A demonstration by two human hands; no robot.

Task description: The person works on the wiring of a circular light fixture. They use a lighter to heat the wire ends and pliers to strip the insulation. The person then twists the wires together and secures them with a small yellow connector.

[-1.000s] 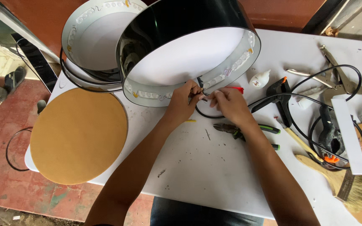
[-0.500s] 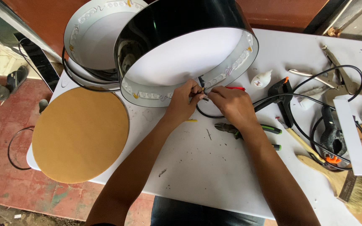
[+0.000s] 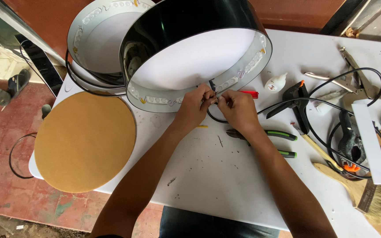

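Far left: round tan fibreboard disc (image 3: 84,141) lies flat, overhanging the white table (image 3: 199,194) at its left edge.
Back left: white-lined round drum (image 3: 98,37) sits behind, touching the big one.
Centre: large black round housing with white interior (image 3: 195,48) tilted on its rim, light strip (image 3: 164,100) already seated along the inner wall.
Left hand (image 3: 195,108): fingers pinched on the thin black wire (image 3: 212,86) at the rim's near edge.
Right hand (image 3: 237,108): also pinched on that wire, fingertips touching the left's.
Progress: judged late-stage; strip in, wire end at the rim looks not yet finished.
Right of hands: green-handled pliers (image 3: 265,136) just beside the right wrist; black clamp (image 3: 298,99), looped cable (image 3: 358,132), bristle brush (image 3: 367,194) further out.
Room: open tabletop near the body; right side cluttered, left blocked by the disc.
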